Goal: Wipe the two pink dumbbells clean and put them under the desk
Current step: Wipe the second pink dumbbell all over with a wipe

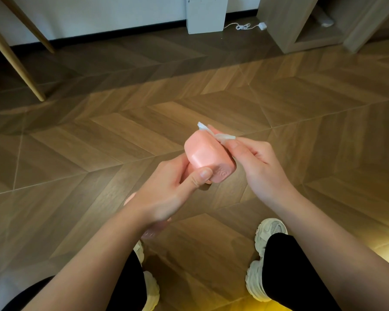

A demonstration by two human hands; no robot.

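Shoes: pale chunky shoes (255, 279) planted on the floor, black trouser legs above them.
Second pink dumbbell (153, 230): low down, between the shoes, mostly hidden beneath the left forearm; only blurred pink bits show.
Left hand (166, 198): curled round the pink dumbbell's handle, thumb pressed on top beside the head.
Pink dumbbell (202, 153): held up over the floor (99, 142), between both hands, one head pointing up and away.
Right hand (256, 167): fingers pinching a white wipe (225, 137) against the far side of the dumbbell head.
Wooden legs (16, 63): slanted, far left corner of the floor.
White box (206, 16): against the back wall, white cable (243, 26) coiled just beside it.
Wooden unit (290, 23): far right corner.
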